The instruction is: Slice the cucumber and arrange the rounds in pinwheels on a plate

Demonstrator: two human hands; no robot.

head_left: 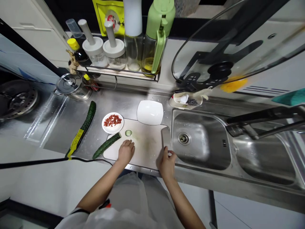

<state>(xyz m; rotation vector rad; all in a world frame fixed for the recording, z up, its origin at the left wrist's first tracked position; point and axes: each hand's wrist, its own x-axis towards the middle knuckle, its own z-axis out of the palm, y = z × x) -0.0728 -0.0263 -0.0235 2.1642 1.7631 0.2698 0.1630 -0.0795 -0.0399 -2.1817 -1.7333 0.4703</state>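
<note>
My left hand (126, 152) is over the left part of the white cutting board (145, 159), its fingers bent and close together; whatever may be under the fingertips is hidden. Just above it lies a round cucumber slice (128, 133). A cut cucumber (106, 146) lies to its left, one end on the board and the other on the steel counter. At the board's right edge my right hand (167, 163) is closed around the handle of a kitchen knife (166, 139), with the broad blade pointing away from me.
Behind the board stand a small plate of chopped red pieces (112, 122) and a white dish (150, 112). A whole cucumber with a yellow band (82, 130) lies left. The sink (202, 140) is right, a lidded pot (71, 87) back left. A black cable (90, 160) crosses the front edge.
</note>
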